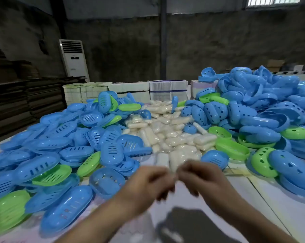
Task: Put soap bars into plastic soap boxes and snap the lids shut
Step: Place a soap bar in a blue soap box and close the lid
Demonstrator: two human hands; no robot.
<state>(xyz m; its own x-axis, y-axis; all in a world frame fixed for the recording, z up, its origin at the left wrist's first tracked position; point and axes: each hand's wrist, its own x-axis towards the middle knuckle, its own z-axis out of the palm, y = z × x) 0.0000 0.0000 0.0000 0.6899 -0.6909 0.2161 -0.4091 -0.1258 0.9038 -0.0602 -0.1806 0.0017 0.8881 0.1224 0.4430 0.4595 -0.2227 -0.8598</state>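
Blurred hands (176, 179) together, soap bars (167, 135) just beyond.

Two bare forearms in view, no sleeves visible. Left hand (148, 183) and right hand (199, 179) bare: no gloves, no rings, no watch or wristband seen. Both hands motion-blurred, finer detail unreadable.

walls: dark bare concrete (218, 41) | window (272, 0) upper right, daylight | white floor AC unit (74, 58) left | dark pillar (163, 41) centre
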